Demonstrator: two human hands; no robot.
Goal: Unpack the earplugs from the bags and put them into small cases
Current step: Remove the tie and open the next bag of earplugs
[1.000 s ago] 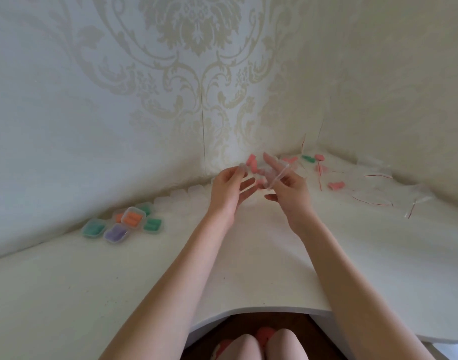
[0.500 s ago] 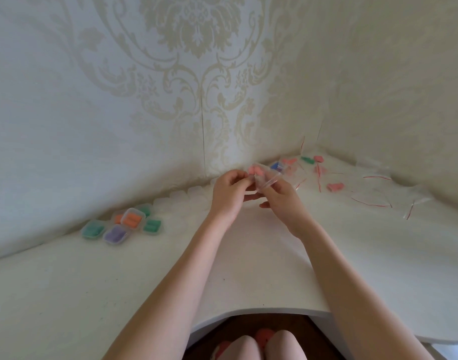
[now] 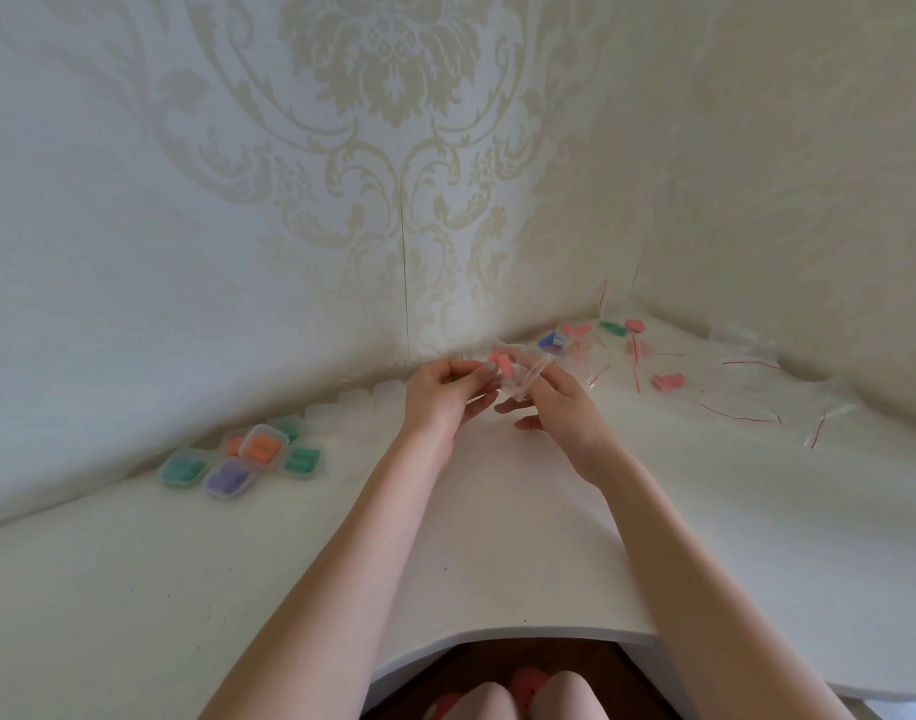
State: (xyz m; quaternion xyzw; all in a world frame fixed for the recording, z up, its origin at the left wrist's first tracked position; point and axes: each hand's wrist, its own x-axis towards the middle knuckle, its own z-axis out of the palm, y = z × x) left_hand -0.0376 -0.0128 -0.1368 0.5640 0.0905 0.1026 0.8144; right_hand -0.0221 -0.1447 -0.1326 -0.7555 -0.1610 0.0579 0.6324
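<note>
Both hands meet above the white table (image 3: 497, 537) near the wall corner. My left hand (image 3: 445, 394) pinches one side of a small clear bag (image 3: 518, 374) that holds pink earplugs (image 3: 500, 362). My right hand (image 3: 559, 402) pinches the bag's other side, its lower fingers spread loosely. Filled small cases (image 3: 261, 446) with orange, green and purple earplugs lie in a cluster at the left. More bagged earplugs (image 3: 666, 380), pink, green and blue, lie at the back right.
Empty clear bags with red strips (image 3: 746, 362) are scattered at the right. A row of clear empty cases (image 3: 351, 402) stands along the wall. Wallpapered walls close the corner. The table's curved front edge lies above my knees.
Both hands dropped slightly and drew together; the bag with pink earplugs went from mostly the right hand's hold to being pinched by both hands.
</note>
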